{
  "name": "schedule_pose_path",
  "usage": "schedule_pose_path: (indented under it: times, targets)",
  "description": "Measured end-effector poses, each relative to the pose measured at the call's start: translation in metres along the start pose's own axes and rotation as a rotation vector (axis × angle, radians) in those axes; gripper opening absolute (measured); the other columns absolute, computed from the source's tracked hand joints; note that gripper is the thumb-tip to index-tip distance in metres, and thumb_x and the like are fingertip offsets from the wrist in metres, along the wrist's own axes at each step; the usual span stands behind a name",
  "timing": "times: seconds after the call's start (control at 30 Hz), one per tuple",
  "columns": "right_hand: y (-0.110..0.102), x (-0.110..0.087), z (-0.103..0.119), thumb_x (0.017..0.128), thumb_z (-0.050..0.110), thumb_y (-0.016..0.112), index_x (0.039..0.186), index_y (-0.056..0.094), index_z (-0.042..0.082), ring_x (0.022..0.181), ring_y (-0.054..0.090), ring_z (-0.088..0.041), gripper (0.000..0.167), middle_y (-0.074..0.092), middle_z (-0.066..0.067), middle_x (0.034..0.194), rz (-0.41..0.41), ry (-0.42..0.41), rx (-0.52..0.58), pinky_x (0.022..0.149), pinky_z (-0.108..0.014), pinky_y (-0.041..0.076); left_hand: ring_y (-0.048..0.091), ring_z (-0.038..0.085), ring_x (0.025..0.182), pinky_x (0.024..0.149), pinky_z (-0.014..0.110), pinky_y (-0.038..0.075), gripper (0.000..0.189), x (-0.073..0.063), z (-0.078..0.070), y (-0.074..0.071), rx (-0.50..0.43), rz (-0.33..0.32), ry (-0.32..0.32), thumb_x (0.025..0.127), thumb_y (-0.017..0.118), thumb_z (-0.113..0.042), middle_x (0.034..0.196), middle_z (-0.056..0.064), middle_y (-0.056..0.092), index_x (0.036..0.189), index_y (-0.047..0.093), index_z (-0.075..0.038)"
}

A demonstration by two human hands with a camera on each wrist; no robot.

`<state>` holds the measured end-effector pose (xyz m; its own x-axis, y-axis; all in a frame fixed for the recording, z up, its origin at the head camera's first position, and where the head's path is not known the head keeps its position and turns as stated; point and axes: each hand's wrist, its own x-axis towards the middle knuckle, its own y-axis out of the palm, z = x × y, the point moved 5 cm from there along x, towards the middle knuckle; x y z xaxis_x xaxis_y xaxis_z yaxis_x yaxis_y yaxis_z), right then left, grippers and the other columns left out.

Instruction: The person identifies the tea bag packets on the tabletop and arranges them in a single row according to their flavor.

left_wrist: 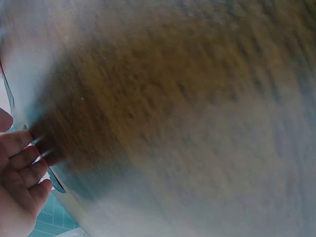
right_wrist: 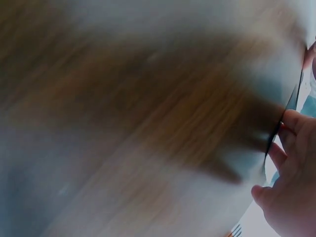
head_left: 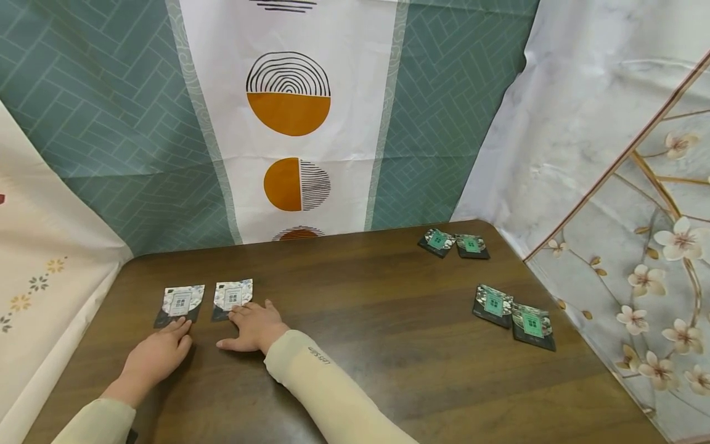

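Two flat white-and-black packets lie side by side at the left of the brown table in the head view, each with a pale framed label. My left hand (head_left: pixel 157 354) has its extended fingertips on the dark lower edge of the left packet (head_left: pixel 180 301). The right hand (head_left: pixel 256 327) lies palm down with its fingers on the lower right part of the other packet (head_left: pixel 232 295), thumb spread out to the left. In the left wrist view, the left hand's fingers (left_wrist: pixel 30 170) reach to a packet's thin edge. Fingers (right_wrist: pixel 291 123) of the right hand likewise touch a thin packet edge in the right wrist view.
Dark packets with green labels lie in two pairs at the right: one pair (head_left: pixel 437 240) near the table's back edge, another (head_left: pixel 534 324) closer to the front. Patterned cloth (head_left: pixel 288 142) hangs behind the wood-grain table (head_left: pixel 355 308), and more cloth borders both sides.
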<state>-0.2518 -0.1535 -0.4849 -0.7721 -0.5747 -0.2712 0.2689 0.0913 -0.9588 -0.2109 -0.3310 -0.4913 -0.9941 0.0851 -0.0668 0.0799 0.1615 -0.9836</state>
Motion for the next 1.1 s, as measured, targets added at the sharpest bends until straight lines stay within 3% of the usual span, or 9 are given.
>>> schedule_pose_path:
  times: [0.33, 0.8, 1.1]
  targets:
    - [0.004, 0.006, 0.013, 0.096, 0.077, 0.036, 0.156, 0.033, 0.047, 0.156, 0.025, 0.003, 0.067, 0.027, 0.030, 0.165, -0.010, 0.005, -0.019, 0.130, -0.033, 0.025, 0.055, 0.057, 0.128, 0.102, 0.066, 0.049, 0.046, 0.000, -0.006, -0.004, -0.012, -0.004, 0.002, 0.102, 0.047, -0.017, 0.141, 0.037, 0.054, 0.134, 0.058, 0.015]
    - [0.005, 0.011, 0.021, 0.098, 0.073, 0.038, 0.156, 0.033, 0.047, 0.156, 0.025, 0.003, 0.064, 0.028, 0.029, 0.165, -0.023, 0.016, -0.044, 0.129, -0.029, 0.026, 0.057, 0.057, 0.126, 0.100, 0.066, 0.050, 0.046, -0.003, -0.003, -0.008, -0.009, -0.007, -0.009, 0.101, 0.047, -0.017, 0.140, 0.037, 0.056, 0.133, 0.059, 0.015]
    - [-0.004, 0.013, 0.018, 0.099, 0.062, 0.050, 0.150, 0.046, 0.046, 0.151, 0.034, -0.001, 0.054, 0.038, 0.028, 0.160, -0.063, -0.004, -0.051, 0.126, -0.029, 0.032, 0.057, 0.056, 0.127, 0.101, 0.065, 0.050, 0.045, -0.002, -0.001, -0.005, -0.011, -0.013, 0.004, 0.101, 0.047, -0.016, 0.139, 0.036, 0.057, 0.132, 0.060, 0.014]
